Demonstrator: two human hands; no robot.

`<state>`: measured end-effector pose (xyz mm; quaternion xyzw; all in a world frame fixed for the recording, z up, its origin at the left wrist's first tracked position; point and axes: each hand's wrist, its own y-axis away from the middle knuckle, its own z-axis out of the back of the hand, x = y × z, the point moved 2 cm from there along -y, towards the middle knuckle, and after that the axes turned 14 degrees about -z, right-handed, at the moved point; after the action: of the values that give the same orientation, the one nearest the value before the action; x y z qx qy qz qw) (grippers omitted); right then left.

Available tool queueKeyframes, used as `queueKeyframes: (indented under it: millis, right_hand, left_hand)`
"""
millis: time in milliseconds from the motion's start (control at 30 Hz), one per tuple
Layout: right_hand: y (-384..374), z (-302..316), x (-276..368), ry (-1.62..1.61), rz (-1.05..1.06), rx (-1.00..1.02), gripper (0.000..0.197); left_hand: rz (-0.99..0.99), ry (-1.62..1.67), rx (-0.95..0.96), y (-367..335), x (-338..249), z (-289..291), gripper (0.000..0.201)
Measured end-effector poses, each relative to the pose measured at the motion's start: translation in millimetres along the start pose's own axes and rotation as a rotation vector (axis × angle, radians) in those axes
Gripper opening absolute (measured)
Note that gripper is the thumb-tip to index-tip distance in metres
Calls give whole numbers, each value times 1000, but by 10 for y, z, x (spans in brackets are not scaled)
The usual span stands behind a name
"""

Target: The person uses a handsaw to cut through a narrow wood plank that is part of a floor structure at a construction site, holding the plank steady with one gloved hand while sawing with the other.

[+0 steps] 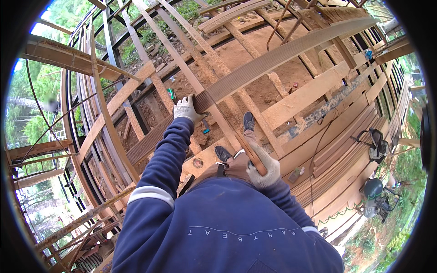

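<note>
A long, grooved decking board (255, 68) runs from the lower left to the upper right across the joists. My left hand (185, 109), in a pale work glove, is clasped over this board, fingers toward its far edge and thumb on the near side. Close to that hand, a narrow wooden strip (223, 122) crosses the board and comes back toward my body. My right hand (265, 170), also gloved, is closed round the near end of the strip, just in front of my waist. How the strip and board meet is partly hidden.
Sawdust-covered joists (214, 59) with gaps over bare soil lie beneath. My shoes (249, 122) stand among them. Stacked boards (346, 150), a black power tool (377, 144) and a dark rounded tank (373, 188) are at the right. A small green object (171, 94) lies beyond my left hand.
</note>
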<state>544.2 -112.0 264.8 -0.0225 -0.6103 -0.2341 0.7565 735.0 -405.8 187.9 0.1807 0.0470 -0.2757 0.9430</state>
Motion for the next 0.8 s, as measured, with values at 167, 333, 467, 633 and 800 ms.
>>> queueKeyframes:
  millis: [167, 333, 467, 633, 800]
  right_hand:
    - [-4, 34, -117, 151, 192, -59, 62]
    - [-514, -267, 116, 26, 143, -88, 56]
    - [-344, -250, 112, -45, 21, -61, 58]
    - [128, 105, -29, 105, 145, -47, 59]
    - [-334, -161, -18, -5, 113, -83, 56]
  left_hand:
    - [12, -19, -28, -45, 21, -2, 104]
    - [-2, -19, -29, -81, 45, -66, 104]
    - [-12, 0, -49, -17, 75, -76, 102]
    - [-1, 1, -41, -3, 18, -36, 102]
    - [-9, -24, -27, -62, -4, -68, 103]
